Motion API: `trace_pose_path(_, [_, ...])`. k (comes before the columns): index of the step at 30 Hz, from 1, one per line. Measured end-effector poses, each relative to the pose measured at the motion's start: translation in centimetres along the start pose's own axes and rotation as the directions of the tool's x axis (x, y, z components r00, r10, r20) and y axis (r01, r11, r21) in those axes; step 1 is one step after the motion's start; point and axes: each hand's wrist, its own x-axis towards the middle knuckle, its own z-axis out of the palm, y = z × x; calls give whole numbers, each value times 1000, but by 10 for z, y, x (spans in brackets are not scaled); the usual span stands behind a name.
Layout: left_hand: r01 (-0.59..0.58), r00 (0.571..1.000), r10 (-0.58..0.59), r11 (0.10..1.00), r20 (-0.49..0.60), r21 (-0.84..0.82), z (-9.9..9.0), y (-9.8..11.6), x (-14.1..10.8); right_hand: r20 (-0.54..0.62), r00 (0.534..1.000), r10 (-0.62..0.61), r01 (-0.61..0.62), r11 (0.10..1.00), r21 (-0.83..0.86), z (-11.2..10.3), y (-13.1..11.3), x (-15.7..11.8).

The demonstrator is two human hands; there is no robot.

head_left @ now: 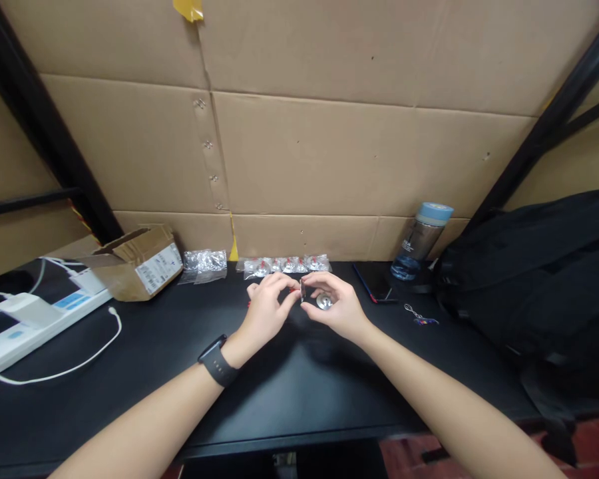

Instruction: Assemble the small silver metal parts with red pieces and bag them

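My left hand (273, 298) and my right hand (338, 305) meet over the middle of the black table, both pinched at the fingertips. Between them is a thin metal disc (302, 290), seen nearly edge-on, with the right thumb and fingers gripping its rim. A small red part (293, 289) shows at the left fingertips, against the disc's left side; its shape is mostly hidden. Another shiny round metal disc (324, 301) with a hole in its middle shows behind my right fingers. A bit of red peeks out left of my left hand.
Along the back lie clear bags with red-and-silver parts (284, 265) and flat clear bags (205, 265). An open cardboard box (142, 263) and a power strip (44, 319) are left. To the right are a phone (374, 283), water bottle (420, 243), keychain (422, 316) and black backpack (534, 286).
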Motion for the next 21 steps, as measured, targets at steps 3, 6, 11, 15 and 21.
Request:
trace_pose_path(3, [-4,1000,4,1000,-10,3,-1,2,0,-4,1000,0,0,1000,9,1,0,0])
trace_pose_path(6, [-9,1000,10,1000,-16,17,0,3,-1,-8,1000,-5,5,1000,27,2,0,0])
trace_pose_path(11, [-63,996,68,994,-55,90,4,0,-3,-10,1000,17,-16,999,40,3,4,0])
trace_pose_path(15, [-140,981,161,974,-107,179,4,-3,-3,17,997,72,-73,996,45,-1,5,2])
trace_pose_path(21, [-113,986,133,976,-102,187,3,-4,-2,174,985,14,20,981,-193,-11,0,6])
